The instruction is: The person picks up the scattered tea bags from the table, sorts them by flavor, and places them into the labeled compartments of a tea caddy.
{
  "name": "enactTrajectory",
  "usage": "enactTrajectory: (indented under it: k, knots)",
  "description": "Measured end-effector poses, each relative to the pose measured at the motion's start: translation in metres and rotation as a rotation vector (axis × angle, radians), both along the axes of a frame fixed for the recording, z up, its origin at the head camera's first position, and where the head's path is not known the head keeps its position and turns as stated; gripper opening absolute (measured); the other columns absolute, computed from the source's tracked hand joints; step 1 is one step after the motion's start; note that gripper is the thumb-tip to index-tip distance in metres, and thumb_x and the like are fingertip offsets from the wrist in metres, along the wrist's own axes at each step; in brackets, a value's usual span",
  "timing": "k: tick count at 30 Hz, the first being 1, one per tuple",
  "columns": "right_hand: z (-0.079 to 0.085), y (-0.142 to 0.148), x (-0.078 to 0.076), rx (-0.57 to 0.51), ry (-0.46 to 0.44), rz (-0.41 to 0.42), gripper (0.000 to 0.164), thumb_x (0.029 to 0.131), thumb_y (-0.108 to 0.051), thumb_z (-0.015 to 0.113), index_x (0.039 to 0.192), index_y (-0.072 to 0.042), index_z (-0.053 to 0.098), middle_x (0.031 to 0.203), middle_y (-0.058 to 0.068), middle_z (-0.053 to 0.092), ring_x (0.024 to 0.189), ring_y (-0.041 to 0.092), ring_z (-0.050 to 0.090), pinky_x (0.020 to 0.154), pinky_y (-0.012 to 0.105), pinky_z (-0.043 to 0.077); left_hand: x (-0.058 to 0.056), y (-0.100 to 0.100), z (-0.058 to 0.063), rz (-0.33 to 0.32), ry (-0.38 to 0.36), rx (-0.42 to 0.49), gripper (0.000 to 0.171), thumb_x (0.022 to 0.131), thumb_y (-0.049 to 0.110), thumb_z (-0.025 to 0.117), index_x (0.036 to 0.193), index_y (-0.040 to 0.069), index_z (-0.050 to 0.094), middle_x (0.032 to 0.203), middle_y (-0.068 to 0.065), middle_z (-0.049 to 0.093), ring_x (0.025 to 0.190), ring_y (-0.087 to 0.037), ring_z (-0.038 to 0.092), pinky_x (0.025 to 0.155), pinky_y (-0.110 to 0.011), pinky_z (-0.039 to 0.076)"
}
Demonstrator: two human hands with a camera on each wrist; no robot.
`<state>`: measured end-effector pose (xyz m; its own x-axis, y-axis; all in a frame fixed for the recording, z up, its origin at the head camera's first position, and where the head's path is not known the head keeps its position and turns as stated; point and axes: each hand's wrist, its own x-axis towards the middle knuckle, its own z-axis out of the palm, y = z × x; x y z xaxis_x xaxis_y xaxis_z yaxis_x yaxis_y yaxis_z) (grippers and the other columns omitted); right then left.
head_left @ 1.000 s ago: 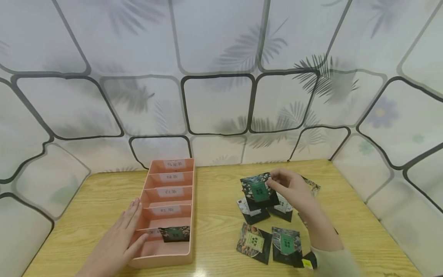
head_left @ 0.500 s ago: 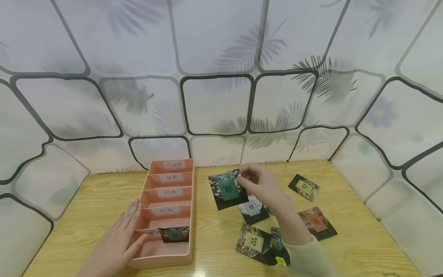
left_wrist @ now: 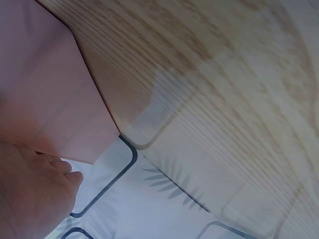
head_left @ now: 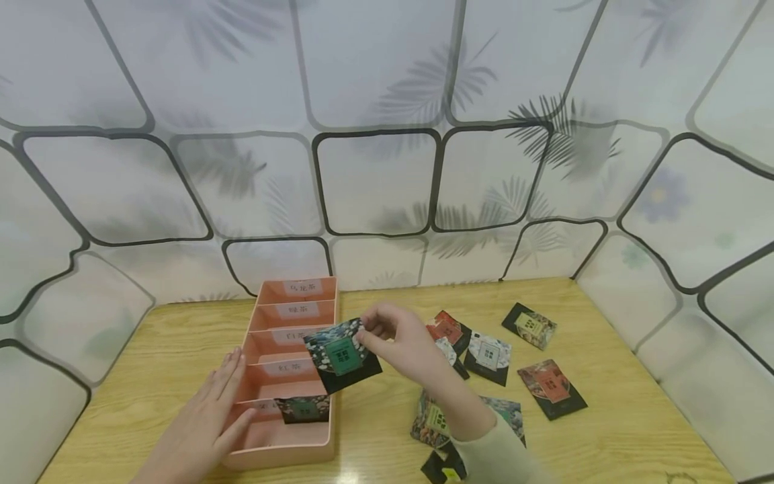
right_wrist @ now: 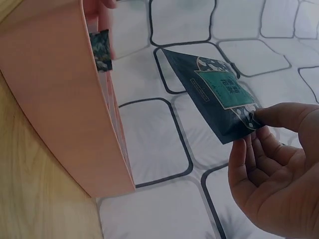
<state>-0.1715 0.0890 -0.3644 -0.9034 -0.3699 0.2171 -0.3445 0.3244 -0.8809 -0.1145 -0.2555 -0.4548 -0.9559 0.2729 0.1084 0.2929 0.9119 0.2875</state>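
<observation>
My right hand (head_left: pixel 404 343) pinches a black tea bag sachet (head_left: pixel 342 356) with a green label by its upper right corner. In the head view the sachet overlaps the right rim of a pink divided box (head_left: pixel 332 430); the right wrist view shows the sachet (right_wrist: pixel 219 94) tilted beside the box wall (right_wrist: pixel 55 99). My left hand (head_left: pixel 196 417) rests with straight fingers along the box's left rim. Another green-labelled sachet (head_left: pixel 304 409) leans in the nearest compartment. The other compartments, each with a white paper label (head_left: pixel 289 368), hold nothing visible.
On the table's right lie several loose sachets: a yellow-labelled one (head_left: pixel 529 326), a red-labelled one (head_left: pixel 551 388) and a white-labelled one (head_left: pixel 487 358). My right forearm partly covers the nearer ones. A patterned curtain (head_left: pixel 381 181) stands behind the wooden table (head_left: pixel 375 430).
My right hand has carried the green-labelled sachet leftward from over the loose sachets to the box's right rim. The left hand stays in place on the box.
</observation>
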Motion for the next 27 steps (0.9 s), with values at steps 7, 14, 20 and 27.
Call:
enactTrajectory:
  k: [7,14,20,27]
  knots:
    - [-0.014,-0.021,0.008,0.005,0.01,0.06,0.011,0.101,-0.011,0.071,0.107,-0.002,0.073,0.1,0.014,0.074,0.086,0.004,0.064,0.08,0.02,0.058,-0.001,0.0,0.0,0.0,-0.012,-0.009,0.086,0.107,0.053,0.056,0.168,0.0,0.024,0.174,-0.024,0.026,0.159,-0.046,0.03,0.106,0.004,-0.021]
    - [-0.022,-0.035,0.015,-0.042,-0.028,0.064,0.009,0.099,-0.008,0.072,0.105,0.0,0.073,0.099,0.015,0.075,0.084,0.001,0.062,0.079,0.018,0.056,-0.001,0.0,0.0,-0.001,-0.005,-0.024,0.087,0.107,0.052,0.057,0.168,0.001,0.023,0.174,-0.025,0.025,0.156,-0.049,0.033,0.104,0.005,-0.021]
    - [-0.03,-0.046,0.02,-0.075,-0.042,0.064,0.011,0.097,-0.006,0.074,0.104,0.002,0.072,0.099,0.017,0.075,0.083,0.001,0.062,0.079,0.017,0.056,-0.001,-0.001,0.0,-0.001,-0.01,-0.026,0.087,0.107,0.053,0.057,0.168,0.001,0.024,0.174,-0.025,0.026,0.156,-0.05,0.033,0.103,0.005,-0.021]
    - [-0.041,-0.057,0.026,-0.101,-0.027,0.043,0.007,0.096,-0.004,0.073,0.103,0.0,0.073,0.1,0.015,0.076,0.082,-0.003,0.062,0.08,0.016,0.057,-0.002,-0.001,0.0,0.002,-0.011,-0.018,0.087,0.108,0.053,0.055,0.169,0.002,0.021,0.175,-0.023,0.025,0.157,-0.047,0.032,0.103,0.004,-0.02]
